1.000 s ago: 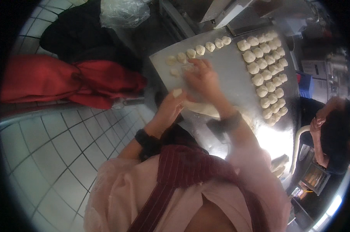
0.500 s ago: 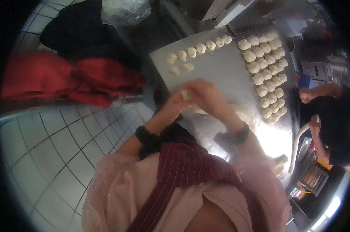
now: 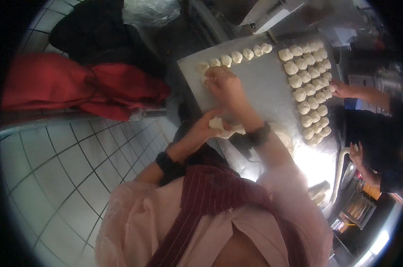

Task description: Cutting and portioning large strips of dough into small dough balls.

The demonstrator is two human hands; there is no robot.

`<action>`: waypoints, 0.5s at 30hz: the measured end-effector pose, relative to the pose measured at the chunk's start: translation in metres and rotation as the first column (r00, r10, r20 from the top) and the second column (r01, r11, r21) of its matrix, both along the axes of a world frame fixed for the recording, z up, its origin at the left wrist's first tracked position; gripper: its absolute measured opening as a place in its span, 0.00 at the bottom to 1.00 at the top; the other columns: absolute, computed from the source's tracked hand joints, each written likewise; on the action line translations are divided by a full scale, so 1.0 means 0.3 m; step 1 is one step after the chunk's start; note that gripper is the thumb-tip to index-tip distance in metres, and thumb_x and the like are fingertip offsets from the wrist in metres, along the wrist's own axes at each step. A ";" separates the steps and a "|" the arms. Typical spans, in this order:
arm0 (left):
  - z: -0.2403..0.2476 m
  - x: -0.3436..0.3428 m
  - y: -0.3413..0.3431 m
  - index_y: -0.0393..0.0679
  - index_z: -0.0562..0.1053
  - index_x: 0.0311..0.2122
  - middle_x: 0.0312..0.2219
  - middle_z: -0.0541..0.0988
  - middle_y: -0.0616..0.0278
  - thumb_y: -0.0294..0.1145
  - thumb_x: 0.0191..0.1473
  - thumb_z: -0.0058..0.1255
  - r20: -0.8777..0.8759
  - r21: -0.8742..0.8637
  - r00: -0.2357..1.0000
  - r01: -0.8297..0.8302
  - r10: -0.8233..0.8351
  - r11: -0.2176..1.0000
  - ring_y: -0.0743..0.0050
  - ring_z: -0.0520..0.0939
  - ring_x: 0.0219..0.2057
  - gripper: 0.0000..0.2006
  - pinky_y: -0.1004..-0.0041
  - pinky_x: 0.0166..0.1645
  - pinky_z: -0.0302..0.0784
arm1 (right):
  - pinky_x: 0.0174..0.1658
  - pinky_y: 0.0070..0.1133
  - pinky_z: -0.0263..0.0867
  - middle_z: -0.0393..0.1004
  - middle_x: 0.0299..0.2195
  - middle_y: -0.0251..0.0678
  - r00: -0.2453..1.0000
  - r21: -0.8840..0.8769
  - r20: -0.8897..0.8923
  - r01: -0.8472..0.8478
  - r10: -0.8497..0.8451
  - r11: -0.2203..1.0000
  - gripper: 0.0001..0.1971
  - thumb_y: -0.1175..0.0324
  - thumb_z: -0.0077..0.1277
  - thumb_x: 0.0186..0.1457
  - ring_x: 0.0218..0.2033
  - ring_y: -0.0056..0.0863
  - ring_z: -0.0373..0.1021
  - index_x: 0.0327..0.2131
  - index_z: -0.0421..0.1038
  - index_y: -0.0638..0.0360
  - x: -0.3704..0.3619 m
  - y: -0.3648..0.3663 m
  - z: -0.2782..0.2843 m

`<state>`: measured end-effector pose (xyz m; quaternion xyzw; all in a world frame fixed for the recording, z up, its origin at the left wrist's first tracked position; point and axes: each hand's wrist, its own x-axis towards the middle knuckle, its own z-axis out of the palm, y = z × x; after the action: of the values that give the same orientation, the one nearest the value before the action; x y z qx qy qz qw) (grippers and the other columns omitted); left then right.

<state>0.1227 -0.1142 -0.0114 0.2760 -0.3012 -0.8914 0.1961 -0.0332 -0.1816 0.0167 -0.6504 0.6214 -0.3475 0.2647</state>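
Note:
My left hand (image 3: 203,129) is closed around a strip of pale dough (image 3: 228,132), with one end sticking up by the thumb, over the near edge of the metal work surface (image 3: 255,75). My right hand (image 3: 223,84) reaches to the far left of that surface, fingers curled together and pointing down. It covers the spot just below a row of dough pieces (image 3: 236,56); what is between its fingertips is hidden. On the right of the surface sit several rows of rounder dough balls (image 3: 300,94).
A larger mass of dough (image 3: 281,133) lies partly behind my right forearm. At the right, a co-worker's hand (image 3: 339,89) touches the dough balls, and the other hand (image 3: 356,155) is at a long dough rope (image 3: 339,175). Red cloth (image 3: 85,86) hangs at the left.
My hands were together at the near edge; now my right hand has moved away, up and left to the dough pieces. The co-worker's upper hand has moved left to the dough balls.

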 end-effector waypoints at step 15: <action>0.007 -0.032 -0.036 0.38 0.60 0.54 0.42 0.74 0.57 0.25 0.56 0.46 0.009 0.211 0.993 -0.121 0.122 0.970 0.68 0.73 0.49 0.21 0.69 0.56 0.64 | 0.32 0.29 0.69 0.73 0.31 0.39 0.993 0.043 -0.082 0.091 -0.088 0.995 0.11 0.65 0.56 0.47 0.30 0.37 0.73 0.36 0.74 0.55 -0.056 0.095 0.106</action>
<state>0.1132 -0.1251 -0.0092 0.3113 -0.1870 -0.9053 0.2205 -0.0501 -0.1532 0.0485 -0.6289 0.6681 -0.3179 0.2389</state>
